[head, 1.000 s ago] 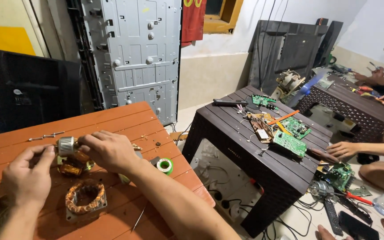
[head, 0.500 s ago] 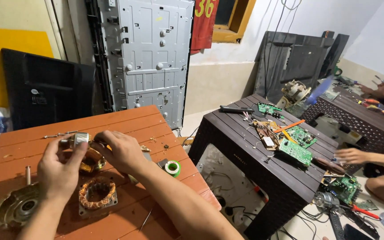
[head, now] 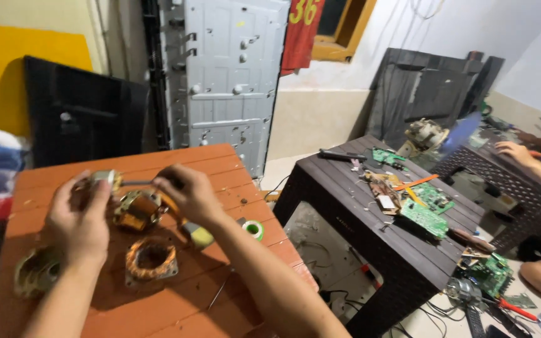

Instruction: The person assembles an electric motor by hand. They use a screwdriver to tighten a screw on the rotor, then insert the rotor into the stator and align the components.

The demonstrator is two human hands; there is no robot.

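Tables fill most of the view: an orange-brown slatted plastic table [head: 176, 300] under the person's hands, and to its right a dark brown plastic table [head: 370, 219] strewn with green circuit boards [head: 422, 217] and an orange-handled tool [head: 416, 182]. Behind them a grey metal panel [head: 220, 81] and a black flat screen [head: 82, 116] lean against the wall. At the far right edge another person's hand [head: 513, 150] rests on a third, dark table.

The left hand [head: 81, 216] is curled around one end of a small motor part [head: 136, 209], thumb and fingers pressed against a grey metal piece [head: 103, 177] at the top. The right hand [head: 189, 191] grips the other side, fingers bent and closed on a thin dark shaft; the tips are blurred. The motor part, with copper-coloured windings, hangs between both hands just above the tabletop.

Below it lies a copper-wound stator coil [head: 151, 258] on a square frame. A metal housing [head: 36, 272] sits near the left wrist. A green tape roll [head: 254, 229] lies right of the right forearm.
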